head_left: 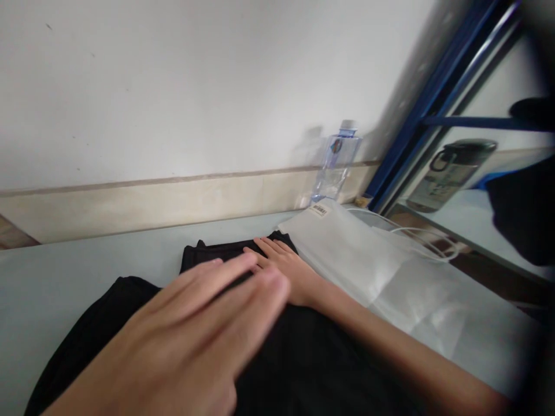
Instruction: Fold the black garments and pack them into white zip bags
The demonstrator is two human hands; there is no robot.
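Observation:
A black garment [303,358] lies spread on a pale surface [87,271] in front of me. My left hand [191,335] hovers close to the camera over the garment, flat, fingers together and stretched out, blurred by motion. My right hand [286,268] rests palm down on the far part of the garment, fingers extended toward its folded top edge [217,251]. Neither hand grips anything.
A white bag with cord handles [381,260] lies just right of the garment. A clear water bottle [336,162] stands against the wall behind it. A blue metal frame [433,98] rises at right, with a dark-lidded jug [453,170] and a dark shape [524,208] beyond.

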